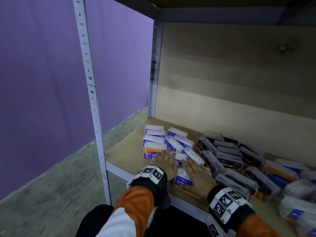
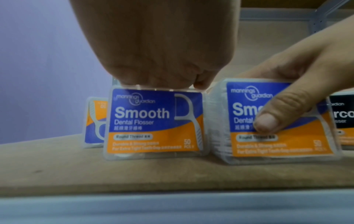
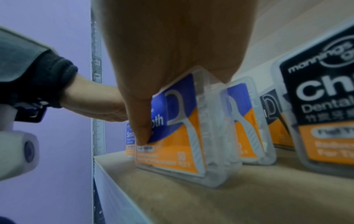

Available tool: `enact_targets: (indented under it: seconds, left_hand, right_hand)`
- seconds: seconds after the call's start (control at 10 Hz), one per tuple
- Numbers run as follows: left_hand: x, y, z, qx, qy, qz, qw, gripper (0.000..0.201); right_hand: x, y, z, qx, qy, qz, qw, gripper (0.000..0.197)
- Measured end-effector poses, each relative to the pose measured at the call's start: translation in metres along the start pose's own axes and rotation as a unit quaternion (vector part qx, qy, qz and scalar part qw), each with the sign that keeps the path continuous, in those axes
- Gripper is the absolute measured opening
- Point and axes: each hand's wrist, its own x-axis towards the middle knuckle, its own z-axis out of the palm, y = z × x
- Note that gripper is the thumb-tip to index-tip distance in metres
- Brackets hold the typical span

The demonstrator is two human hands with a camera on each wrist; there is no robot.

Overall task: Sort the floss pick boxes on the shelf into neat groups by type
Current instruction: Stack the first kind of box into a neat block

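Head view looks down; 2 wrist views sit low, sharing the Smooth box (image 2: 275, 121).

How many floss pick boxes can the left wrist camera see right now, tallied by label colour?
Blue-and-orange boxes: 3
Black-and-orange box: 1
Total: 4

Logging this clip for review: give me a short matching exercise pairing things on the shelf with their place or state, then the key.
Things:
1. Smooth boxes
2. Charcoal boxes
3. right hand
4. left hand

Descriptions:
A. dark-labelled group, middle of shelf
B. grips a Smooth box at the front edge
C. blue-and-orange cluster at the shelf's left end
D. rests on top of a Smooth box

Pairs: 1-C, 2-A, 3-B, 4-D
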Motion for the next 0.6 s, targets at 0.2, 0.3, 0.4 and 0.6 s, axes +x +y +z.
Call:
enact_targets:
  seconds: [0.2,0.3,0.4,0.6]
  left_hand:
    - [0.0003,0.0003,0.0001,0.002,-0.001,-0.003,1.000,0.054]
    - [0.0012,-0.0004,0.0009,0.002,-0.003,-0.003,1.000,0.054]
    - [0.0023,-0.0010,0.0008,0.000,-0.005,-0.002,1.000,0.054]
    - [0.0020,-0.0009,0.0013,0.001,-0.002,-0.005,1.000,0.054]
  right_hand:
    - [-0.0009,-0.0002,-0.0002,0.004,0.002,0.002,1.000,0.089]
    - [-0.0009,-0.0004,0.0001,0.007,0.004,0.001,1.000,0.090]
    - [-0.0005,-0.0004,-0.0001,0.010,0.005,0.001,1.000,0.090]
    - [-0.0006,-0.0011,-0.0004,0.007,0.004,0.003,1.000,0.089]
